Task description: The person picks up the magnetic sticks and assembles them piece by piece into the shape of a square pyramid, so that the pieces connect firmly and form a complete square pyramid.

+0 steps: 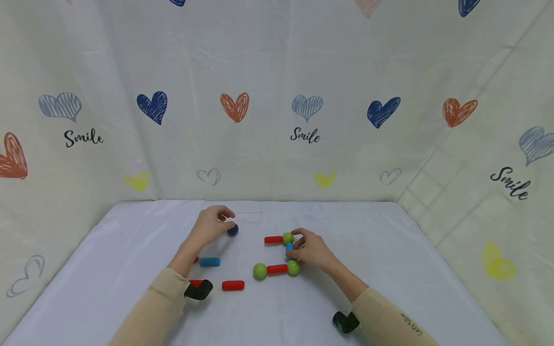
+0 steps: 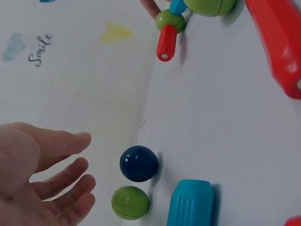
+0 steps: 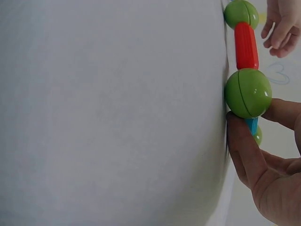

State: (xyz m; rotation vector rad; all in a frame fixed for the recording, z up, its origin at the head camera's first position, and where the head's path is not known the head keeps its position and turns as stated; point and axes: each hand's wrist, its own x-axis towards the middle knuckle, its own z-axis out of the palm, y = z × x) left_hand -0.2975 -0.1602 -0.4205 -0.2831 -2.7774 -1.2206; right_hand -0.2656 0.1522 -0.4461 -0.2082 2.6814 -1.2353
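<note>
My left hand [image 1: 211, 226] hovers over the far left of the table with its fingers loosely bent and nothing between them. Close by lie a dark blue ball [image 2: 139, 163] and a green ball [image 2: 130, 203]; the left hand hides the green one in the head view. At the middle, my right hand [image 1: 314, 249] pinches a blue rod [image 1: 289, 247]. That rod links two green balls [image 1: 293, 267], each with a red rod [image 1: 277, 269] running leftward. Another green ball [image 1: 259, 271] caps the nearer red rod.
Left of the joined pieces lie a loose blue rod [image 1: 209, 262] and a loose red rod [image 1: 233, 285]. More red pieces are partly hidden by the left forearm. A white cloth [image 1: 368, 230] covers the table, and a printed curtain [image 1: 268, 62] hangs behind it.
</note>
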